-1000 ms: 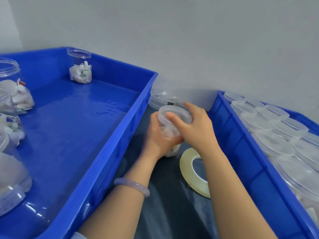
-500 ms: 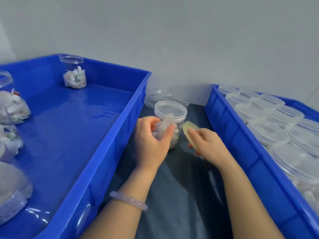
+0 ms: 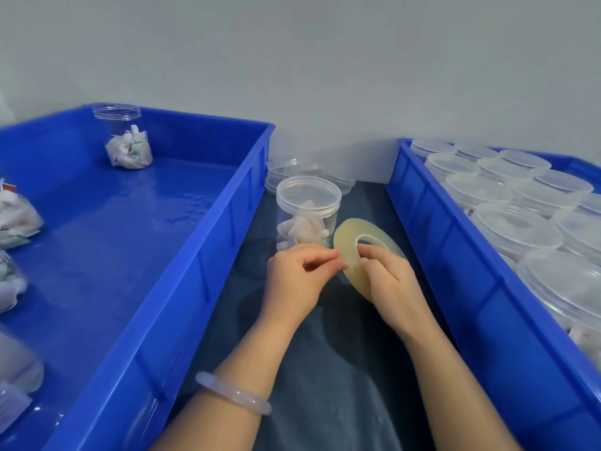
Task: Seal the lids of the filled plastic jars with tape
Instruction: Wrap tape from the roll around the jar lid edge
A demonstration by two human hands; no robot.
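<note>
A clear plastic jar (image 3: 307,211) with a lid on top and white packets inside stands on the dark cloth between two blue bins. Just in front of it my right hand (image 3: 395,284) holds a flat yellowish roll of tape (image 3: 353,252) upright, thumb through its hole. My left hand (image 3: 297,278) is beside the roll, and its thumb and fingertips pinch at the roll's left edge. Neither hand touches the jar.
The left blue bin (image 3: 208,252) holds several open jars with white packets, one (image 3: 125,138) at its far end. The right blue bin (image 3: 455,255) is packed with several lidded jars (image 3: 517,229). Loose clear lids (image 3: 292,170) lie stacked behind the jar by the wall.
Both hands let go of the jar. My right hand picked up the tape roll and raised it upright; my left hand moved from the jar to the roll's edge.
</note>
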